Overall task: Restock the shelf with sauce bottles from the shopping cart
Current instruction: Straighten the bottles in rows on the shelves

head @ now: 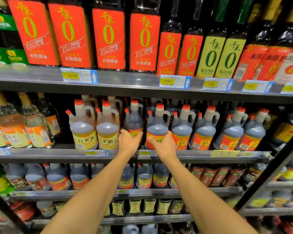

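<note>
Left hand: your fingers wrap a dark jug set back on the shelf.
Right hand: at 3 o'clock, fingers spread on front jug.

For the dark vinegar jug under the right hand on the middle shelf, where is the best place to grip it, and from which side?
Probably the loop handle beside the neck of the dark vinegar jug, reached from the front and slightly right. The handle faces right and the jug stands upright. Neighbouring jugs crowd both flanks, so the right hand now only presses its front label.
</note>
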A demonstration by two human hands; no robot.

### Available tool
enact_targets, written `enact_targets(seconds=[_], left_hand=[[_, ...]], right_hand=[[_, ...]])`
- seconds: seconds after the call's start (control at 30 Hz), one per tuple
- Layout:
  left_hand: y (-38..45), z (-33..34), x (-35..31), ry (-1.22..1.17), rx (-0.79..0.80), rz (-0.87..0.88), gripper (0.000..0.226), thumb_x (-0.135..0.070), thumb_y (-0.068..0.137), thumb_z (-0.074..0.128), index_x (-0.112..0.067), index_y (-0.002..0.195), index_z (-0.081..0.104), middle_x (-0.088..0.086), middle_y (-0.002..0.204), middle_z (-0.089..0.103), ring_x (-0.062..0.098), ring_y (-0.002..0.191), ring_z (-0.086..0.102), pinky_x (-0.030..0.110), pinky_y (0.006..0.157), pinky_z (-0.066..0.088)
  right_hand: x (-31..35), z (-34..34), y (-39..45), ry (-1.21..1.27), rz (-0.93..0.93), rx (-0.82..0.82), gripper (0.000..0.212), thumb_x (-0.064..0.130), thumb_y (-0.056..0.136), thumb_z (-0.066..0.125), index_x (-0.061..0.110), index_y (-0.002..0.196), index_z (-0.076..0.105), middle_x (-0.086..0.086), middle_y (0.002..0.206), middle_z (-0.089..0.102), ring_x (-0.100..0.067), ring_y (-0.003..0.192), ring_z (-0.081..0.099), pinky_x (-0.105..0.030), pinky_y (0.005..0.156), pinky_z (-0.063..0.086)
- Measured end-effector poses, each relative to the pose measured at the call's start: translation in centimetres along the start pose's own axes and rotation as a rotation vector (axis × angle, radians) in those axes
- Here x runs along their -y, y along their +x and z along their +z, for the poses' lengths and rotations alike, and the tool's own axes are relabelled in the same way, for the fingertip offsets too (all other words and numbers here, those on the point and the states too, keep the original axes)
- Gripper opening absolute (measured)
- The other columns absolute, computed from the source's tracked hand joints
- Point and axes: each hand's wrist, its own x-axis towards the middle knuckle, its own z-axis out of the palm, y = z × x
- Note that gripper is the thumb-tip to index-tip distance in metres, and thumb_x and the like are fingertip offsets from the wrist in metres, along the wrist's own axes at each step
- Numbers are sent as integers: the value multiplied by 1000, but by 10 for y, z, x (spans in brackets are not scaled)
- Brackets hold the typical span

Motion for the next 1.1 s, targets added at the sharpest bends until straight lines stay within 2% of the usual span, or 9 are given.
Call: enact_targets(seconds=[0.27, 0.37, 0.53, 0.73, 0.97, 1.1], left_hand=[[12, 6, 0, 12, -29, 16, 92, -47, 76, 85, 6, 137, 43, 28, 137, 55, 46, 128, 53, 49, 101, 46], [13, 8, 1, 34, -53, 26, 86, -46, 77, 84, 7, 134, 46, 27, 133, 58, 46, 126, 53, 50, 101, 47], [13, 4, 2, 70, -47, 69, 77, -47, 79, 83, 7, 125, 53, 27, 126, 62, 45, 118, 59, 48, 92, 51], [8, -3, 8, 84, 2, 124, 81, -57, 74, 83, 1, 122, 53, 22, 122, 65, 41, 113, 63, 47, 88, 55], [5, -14, 15, 85, 52, 182, 78, -54, 74, 85, -3, 122, 52, 15, 124, 63, 34, 114, 62, 46, 90, 55], [6, -24, 23, 27, 108, 227, 69, -52, 70, 89, -10, 115, 57, 7, 116, 67, 25, 107, 66, 41, 89, 57]], right_hand=[[-2, 6, -2, 43, -24, -51, 80, 59, 72, 80, 14, 128, 44, -7, 128, 60, -29, 119, 59, -48, 95, 54], [-4, 5, -4, 27, -38, -56, 80, 64, 71, 77, 16, 126, 44, -6, 127, 60, -29, 118, 60, -48, 94, 54], [-5, 1, -2, -43, -55, -43, 78, 60, 78, 77, 12, 129, 44, -9, 128, 61, -32, 117, 59, -46, 92, 53], [-6, 0, -2, -62, -68, -31, 70, 57, 82, 76, 13, 124, 43, -10, 122, 62, -32, 111, 61, -46, 87, 54], [-7, -3, -2, -82, -74, -12, 79, 63, 79, 74, 12, 131, 41, -10, 123, 62, -33, 110, 62, -52, 88, 55], [-9, -3, -2, -101, -87, -7, 73, 60, 83, 74, 11, 127, 41, -10, 115, 64, -31, 103, 64, -43, 78, 54]])
